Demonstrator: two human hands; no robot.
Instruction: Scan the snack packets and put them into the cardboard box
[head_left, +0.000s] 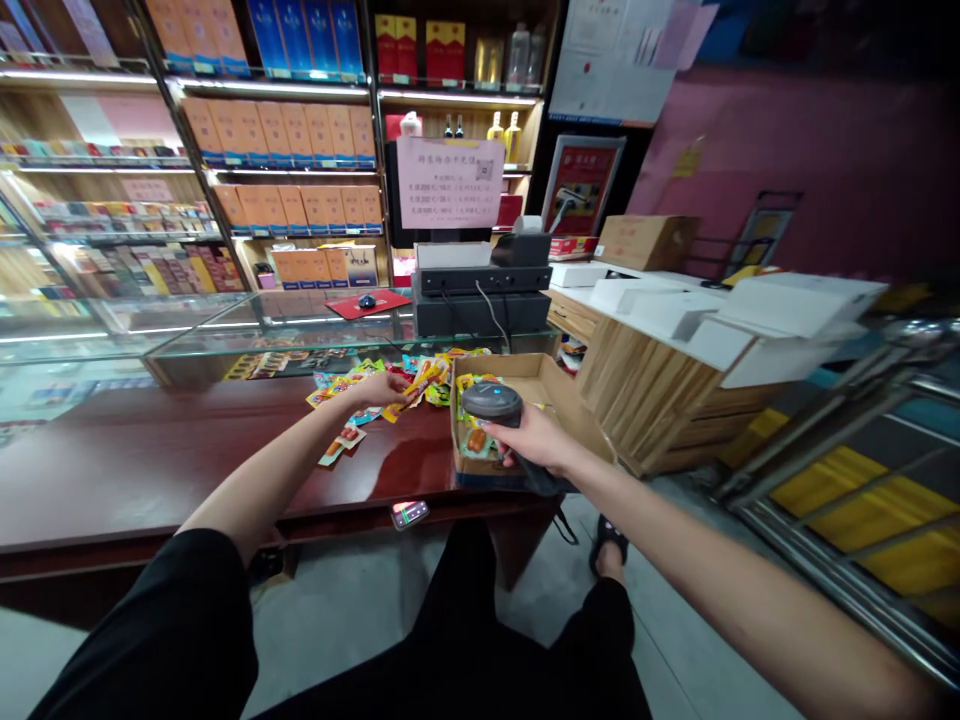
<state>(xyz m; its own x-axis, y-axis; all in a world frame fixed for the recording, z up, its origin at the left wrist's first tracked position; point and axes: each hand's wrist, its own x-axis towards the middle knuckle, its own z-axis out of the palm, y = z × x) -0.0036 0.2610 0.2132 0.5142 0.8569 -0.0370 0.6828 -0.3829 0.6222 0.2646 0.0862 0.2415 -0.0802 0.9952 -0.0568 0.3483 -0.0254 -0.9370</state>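
My right hand [536,437] is wrapped round the handle of a dark barcode scanner [491,402], held over the near left part of an open cardboard box [536,370]. Several small snack packets lie inside that box, partly hidden by the scanner and hand. To the left, my left hand [381,388] has its fingers closed on a yellow snack packet [411,393], just above a loose pile of colourful snack packets [349,380] on the table. A sausage packet [342,443] lies apart on the near side of the pile.
The dark red table [225,440] has a phone [409,514] at its front edge. Behind stand a glass display counter [300,338], a cash register stack [480,300] and a paper sign [450,185]. A metal railing [847,470] and a wooden cabinet [645,380] are on the right.
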